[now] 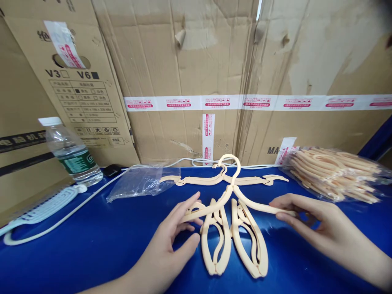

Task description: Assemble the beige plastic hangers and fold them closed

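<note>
In the head view, a beige plastic folding hanger [225,199] is raised with its hook upward and its arms spread. My right hand [318,222] pinches the end of its right arm between thumb and fingers. Around the left arm's end curl the fingers of my left hand [174,241], with the thumb apart from it. Below, two folded beige loops [216,245] lie side by side on the blue tabletop [147,228]; whether they are one hanger or two, I cannot tell. Farther back lies another unfolded beige hanger [200,180], partly hidden by the raised one.
A clear bag of several beige hangers [333,173] lies at the right. On the left are a clear plastic bag [137,183], a water bottle [72,151], a light-blue hairbrush [49,206] and a white cable [92,198]. Cardboard boxes [183,134] wall off the back.
</note>
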Demonstrator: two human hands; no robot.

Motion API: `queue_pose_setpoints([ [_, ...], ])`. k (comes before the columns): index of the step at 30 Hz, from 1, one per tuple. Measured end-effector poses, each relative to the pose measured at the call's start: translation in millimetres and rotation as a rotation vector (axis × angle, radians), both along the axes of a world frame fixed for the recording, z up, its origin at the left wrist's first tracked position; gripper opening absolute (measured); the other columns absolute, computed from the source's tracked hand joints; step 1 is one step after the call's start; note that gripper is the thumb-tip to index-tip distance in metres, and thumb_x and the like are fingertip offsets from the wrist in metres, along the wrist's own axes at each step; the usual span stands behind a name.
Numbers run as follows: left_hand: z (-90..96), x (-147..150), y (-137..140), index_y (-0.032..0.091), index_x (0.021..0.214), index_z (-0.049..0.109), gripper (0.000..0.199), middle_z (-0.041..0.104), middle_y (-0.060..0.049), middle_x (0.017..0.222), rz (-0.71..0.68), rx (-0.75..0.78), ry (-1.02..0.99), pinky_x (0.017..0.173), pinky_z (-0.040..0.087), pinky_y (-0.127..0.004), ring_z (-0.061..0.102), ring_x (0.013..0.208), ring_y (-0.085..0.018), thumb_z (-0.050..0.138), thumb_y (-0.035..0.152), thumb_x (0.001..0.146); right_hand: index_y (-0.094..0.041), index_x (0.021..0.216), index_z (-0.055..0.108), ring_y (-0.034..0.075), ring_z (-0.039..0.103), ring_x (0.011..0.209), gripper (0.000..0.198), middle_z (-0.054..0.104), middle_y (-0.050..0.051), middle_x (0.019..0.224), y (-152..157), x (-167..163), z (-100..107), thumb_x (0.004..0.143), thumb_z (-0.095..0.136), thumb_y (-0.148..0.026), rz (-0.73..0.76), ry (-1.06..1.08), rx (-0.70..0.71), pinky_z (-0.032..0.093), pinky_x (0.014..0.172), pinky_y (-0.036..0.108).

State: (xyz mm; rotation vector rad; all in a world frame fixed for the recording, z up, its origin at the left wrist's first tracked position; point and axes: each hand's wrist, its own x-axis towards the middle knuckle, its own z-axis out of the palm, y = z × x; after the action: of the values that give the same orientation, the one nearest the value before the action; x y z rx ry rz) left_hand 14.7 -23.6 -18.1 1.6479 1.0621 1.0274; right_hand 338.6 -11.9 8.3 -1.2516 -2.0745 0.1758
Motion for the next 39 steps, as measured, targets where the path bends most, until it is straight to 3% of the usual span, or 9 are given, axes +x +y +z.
queue_pose_setpoints([
  [5, 14.9, 3, 1, 0.023, 0.128, 0.056, 0.042, 0.065, 0.0, 0.074, 0.052, -0.047, -0.021, 0.081, 0.053, -0.034, 0.065, 0.076, -0.018, 0.056, 0.04, 0.09, -0.027, 0.104, 0.065, 0.019, 0.07, 0.073, 0.017, 0.072, 0.004, 0.09, -4, -3, -3, 0.093, 0.054, -0.035, 0.079, -0.062, 0.054, 0.058, 0.059, 0.025],
  [10, 15.6, 1, 5, 0.021, 0.115, 0.062, 0.033, 0.067, -0.001, 0.075, 0.123, -0.042, -0.031, 0.076, 0.051, -0.031, 0.064, 0.073, -0.017, 0.057, 0.042, 0.09, -0.026, 0.121, 0.06, 0.023, 0.065, 0.088, 0.028, 0.07, 0.007, 0.1, -3, -1, 0, 0.096, 0.048, -0.025, 0.1, -0.261, 0.277, 0.056, 0.072, 0.035],
  [14, 14.8, 1, 5, 0.02, 0.114, 0.062, 0.037, 0.068, -0.001, 0.073, 0.139, -0.049, -0.008, 0.078, 0.052, -0.031, 0.064, 0.074, -0.018, 0.057, 0.045, 0.088, -0.022, 0.105, 0.065, 0.024, 0.065, 0.075, 0.024, 0.073, 0.008, 0.095, -7, 1, 5, 0.098, 0.044, -0.029, -0.061, -0.407, 0.489, 0.053, 0.064, 0.038],
  [21, 17.8, 3, 4, 0.021, 0.113, 0.062, 0.039, 0.068, 0.0, 0.071, 0.147, -0.094, 0.001, 0.079, 0.052, -0.028, 0.064, 0.074, -0.018, 0.06, 0.045, 0.084, -0.014, 0.105, 0.064, 0.024, 0.07, 0.071, 0.03, 0.07, 0.013, 0.108, -13, 2, 3, 0.093, 0.036, -0.008, -0.22, -0.666, 0.666, 0.049, 0.048, 0.03],
  [24, 17.4, 3, 4, 0.022, 0.115, 0.062, 0.039, 0.067, 0.001, 0.072, 0.147, -0.092, -0.006, 0.078, 0.051, -0.027, 0.064, 0.074, -0.017, 0.06, 0.045, 0.084, -0.015, 0.109, 0.062, 0.023, 0.068, 0.077, 0.029, 0.058, 0.018, 0.12, -11, -1, 2, 0.094, 0.039, -0.011, -0.208, -0.557, 0.606, 0.05, 0.05, 0.029],
  [27, 15.4, 2, 5, 0.023, 0.115, 0.063, 0.038, 0.067, 0.001, 0.072, 0.144, -0.087, -0.023, 0.077, 0.051, -0.027, 0.064, 0.074, -0.017, 0.061, 0.044, 0.084, -0.02, 0.119, 0.058, 0.021, 0.066, 0.089, 0.028, 0.051, 0.015, 0.123, -9, -7, 1, 0.095, 0.046, -0.015, -0.134, -0.301, 0.528, 0.057, 0.068, 0.031],
  [31, 13.9, 1, 5, 0.025, 0.122, 0.063, 0.042, 0.068, 0.002, 0.074, 0.164, -0.096, -0.055, 0.079, 0.052, -0.027, 0.065, 0.075, -0.016, 0.064, 0.044, 0.084, -0.024, 0.129, 0.051, 0.015, 0.065, 0.072, 0.038, 0.06, 0.01, 0.112, -7, -12, 0, 0.092, 0.056, -0.031, -0.095, 0.118, 0.196, 0.058, 0.06, 0.024],
  [35, 14.1, 0, 4, 0.026, 0.123, 0.063, 0.046, 0.068, 0.002, 0.076, 0.179, -0.1, -0.111, 0.08, 0.053, -0.026, 0.065, 0.074, -0.015, 0.067, 0.044, 0.081, -0.024, 0.113, 0.064, 0.016, 0.062, 0.065, 0.037, 0.068, 0.005, 0.089, -6, -13, 3, 0.083, 0.067, -0.045, -0.067, 0.411, -0.176, 0.054, 0.052, 0.024],
  [39, 13.6, 0, 5, 0.027, 0.127, 0.059, 0.049, 0.068, 0.003, 0.082, 0.197, -0.127, -0.171, 0.083, 0.053, -0.023, 0.066, 0.077, -0.013, 0.069, 0.043, 0.081, -0.025, 0.1, 0.071, 0.018, 0.061, 0.076, 0.031, 0.068, 0.003, 0.088, -7, -13, 4, 0.078, 0.073, -0.046, -0.054, 0.574, -0.316, 0.052, 0.065, 0.025],
])
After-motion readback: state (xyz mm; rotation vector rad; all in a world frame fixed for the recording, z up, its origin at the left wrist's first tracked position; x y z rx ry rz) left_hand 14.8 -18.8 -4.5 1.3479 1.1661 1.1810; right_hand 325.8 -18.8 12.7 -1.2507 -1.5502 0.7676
